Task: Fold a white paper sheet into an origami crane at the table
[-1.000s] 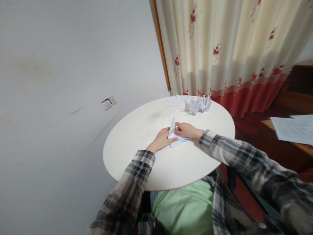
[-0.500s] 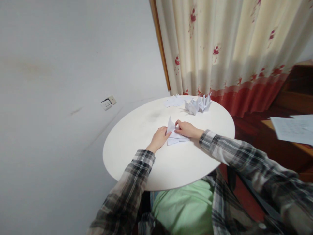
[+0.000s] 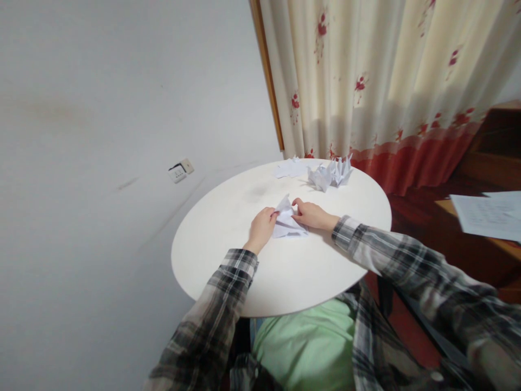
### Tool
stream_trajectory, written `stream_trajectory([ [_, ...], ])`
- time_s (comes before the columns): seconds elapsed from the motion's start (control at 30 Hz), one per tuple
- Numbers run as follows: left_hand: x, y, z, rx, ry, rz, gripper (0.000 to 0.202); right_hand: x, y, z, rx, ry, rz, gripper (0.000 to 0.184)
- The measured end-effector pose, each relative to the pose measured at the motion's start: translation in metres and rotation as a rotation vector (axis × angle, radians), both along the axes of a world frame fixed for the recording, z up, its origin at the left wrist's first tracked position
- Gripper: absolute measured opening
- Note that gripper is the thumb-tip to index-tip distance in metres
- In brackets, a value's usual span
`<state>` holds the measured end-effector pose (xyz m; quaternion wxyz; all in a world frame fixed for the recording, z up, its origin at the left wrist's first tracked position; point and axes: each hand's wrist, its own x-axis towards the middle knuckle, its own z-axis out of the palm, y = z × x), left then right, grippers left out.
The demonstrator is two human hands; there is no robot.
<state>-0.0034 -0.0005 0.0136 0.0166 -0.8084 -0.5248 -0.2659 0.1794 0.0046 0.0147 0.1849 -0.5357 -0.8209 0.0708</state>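
Note:
A partly folded sheet of white paper (image 3: pixel 287 225) lies near the middle of a round white table (image 3: pixel 228 239). My left hand (image 3: pixel 261 228) pinches the paper's left edge, fingers curled. On the other side my right hand (image 3: pixel 311 214) grips the right edge with its fingertips pressed on the paper. One flap of the paper stands up between the two hands. Both arms wear plaid sleeves.
Several folded white paper figures (image 3: pixel 330 173) and flat paper pieces (image 3: pixel 290 168) sit at the table's far edge. A floral curtain (image 3: pixel 382 81) hangs behind. A wall socket (image 3: pixel 179 171) is on the left wall. Loose sheets (image 3: pixel 486 214) rest on a wooden surface at right.
The paper has been opened out and shifted slightly left. My left hand went from lying on it to pinching its left edge. My right hand stayed nearly in place.

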Motion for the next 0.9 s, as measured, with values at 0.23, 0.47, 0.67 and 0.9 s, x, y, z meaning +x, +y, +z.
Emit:
stream_trajectory([
  [0.23,0.0005,-0.0012,0.0021,0.003,-0.080,-0.030,0.023,-0.0003,-0.0008,0.0007,0.009,-0.003,0.006,0.038],
  [0.47,0.0025,-0.0031,0.0045,0.012,-0.103,-0.082,0.024,-0.0018,-0.0022,0.0033,0.013,0.031,0.001,0.035],
  [0.67,0.0024,-0.0028,0.0034,0.016,-0.124,-0.106,0.023,-0.0020,-0.0030,0.0059,0.087,0.116,0.043,0.025],
  [0.9,0.0029,-0.0041,0.0036,0.063,-0.207,-0.169,0.019,-0.0018,-0.0023,0.0074,0.211,0.262,0.179,0.020],
])
